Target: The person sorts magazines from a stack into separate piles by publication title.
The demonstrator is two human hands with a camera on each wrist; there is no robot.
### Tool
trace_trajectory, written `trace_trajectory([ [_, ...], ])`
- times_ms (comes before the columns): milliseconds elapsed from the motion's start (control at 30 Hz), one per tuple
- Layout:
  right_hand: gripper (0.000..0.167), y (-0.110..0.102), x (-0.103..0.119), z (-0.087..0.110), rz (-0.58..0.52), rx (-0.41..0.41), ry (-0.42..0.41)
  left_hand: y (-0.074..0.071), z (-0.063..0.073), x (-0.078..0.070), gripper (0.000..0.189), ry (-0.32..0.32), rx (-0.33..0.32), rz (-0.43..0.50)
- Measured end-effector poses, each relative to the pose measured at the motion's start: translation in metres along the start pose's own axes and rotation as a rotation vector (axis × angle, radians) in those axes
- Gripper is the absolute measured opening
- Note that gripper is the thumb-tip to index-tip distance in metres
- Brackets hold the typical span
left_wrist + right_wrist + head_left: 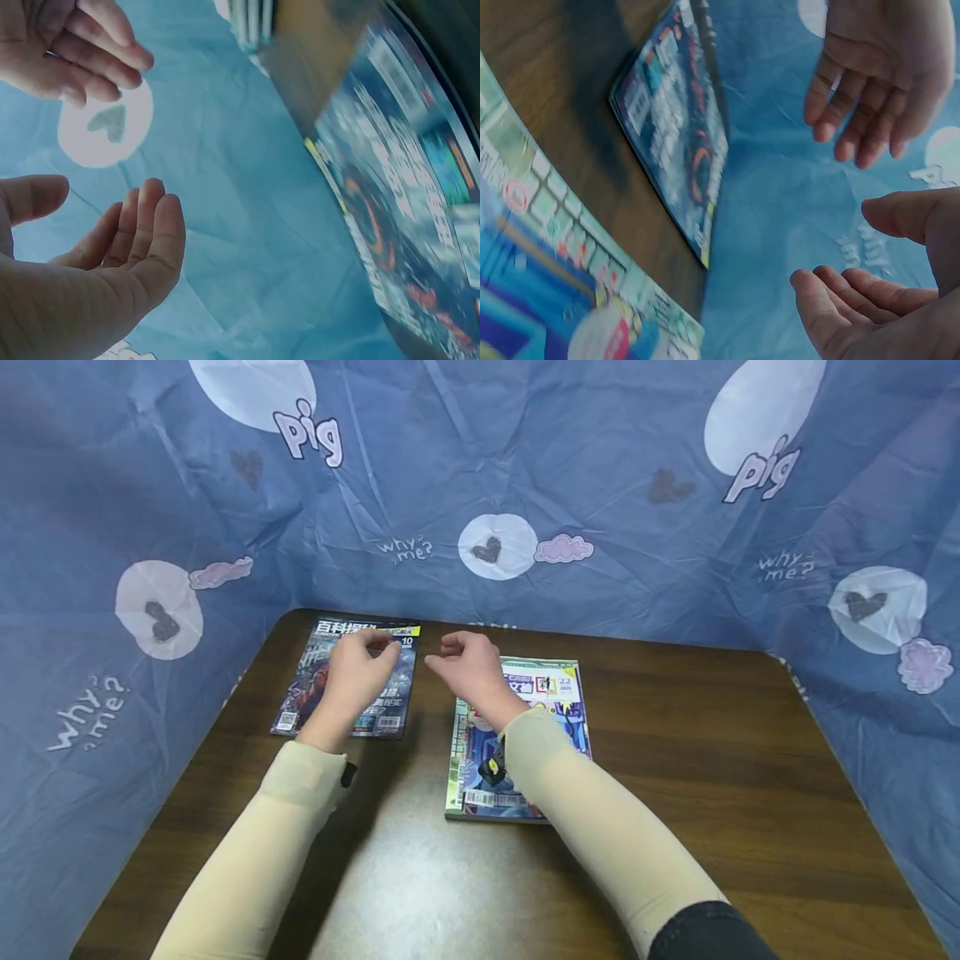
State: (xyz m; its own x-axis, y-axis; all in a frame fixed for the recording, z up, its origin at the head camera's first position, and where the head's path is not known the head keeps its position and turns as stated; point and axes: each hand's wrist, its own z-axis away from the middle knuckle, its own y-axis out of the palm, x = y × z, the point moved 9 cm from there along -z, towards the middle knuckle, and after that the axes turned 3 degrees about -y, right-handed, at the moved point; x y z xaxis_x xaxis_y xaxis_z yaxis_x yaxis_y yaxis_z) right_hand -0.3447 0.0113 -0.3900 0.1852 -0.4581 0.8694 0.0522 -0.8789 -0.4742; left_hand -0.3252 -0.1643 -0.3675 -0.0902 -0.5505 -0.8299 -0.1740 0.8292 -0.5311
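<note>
My left hand (360, 672) hovers over a dark blue magazine (390, 681) at the table's back left, its fingers loosely bent with nothing between them. My right hand (472, 668) is raised near the top left corner of a magazine stack (562, 722), whose upper cover is bright blue and green. Both hands face each other across a small gap. In the left wrist view the left hand's fingers (165, 232) are apart from the thumb. The right wrist view likewise shows the right thumb (892, 214) away from the fingers. Forearm and sleeve cover part of the stack.
The brown wooden table (697, 760) has rounded back corners. A blue printed cloth (622, 585) hangs behind it and along both sides. Between the dark magazine and the stack lies a strip of bare wood.
</note>
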Motion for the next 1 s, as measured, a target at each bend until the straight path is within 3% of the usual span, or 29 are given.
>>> trace_trajectory([
  [400,0.044,-0.062,-0.009,0.034,-0.107,-0.074,-0.043,0.012,0.025,-0.030,0.027,0.071,-0.025,0.093],
  [767,0.045,-0.110,-0.040,0.073,-0.086,-0.169,-0.042,0.032,0.047,-0.035,0.030,0.071,0.032,0.124],
  [1000,0.050,-0.137,-0.062,0.095,-0.097,-0.198,0.004,0.040,0.056,-0.030,0.031,0.044,0.049,0.138],
])
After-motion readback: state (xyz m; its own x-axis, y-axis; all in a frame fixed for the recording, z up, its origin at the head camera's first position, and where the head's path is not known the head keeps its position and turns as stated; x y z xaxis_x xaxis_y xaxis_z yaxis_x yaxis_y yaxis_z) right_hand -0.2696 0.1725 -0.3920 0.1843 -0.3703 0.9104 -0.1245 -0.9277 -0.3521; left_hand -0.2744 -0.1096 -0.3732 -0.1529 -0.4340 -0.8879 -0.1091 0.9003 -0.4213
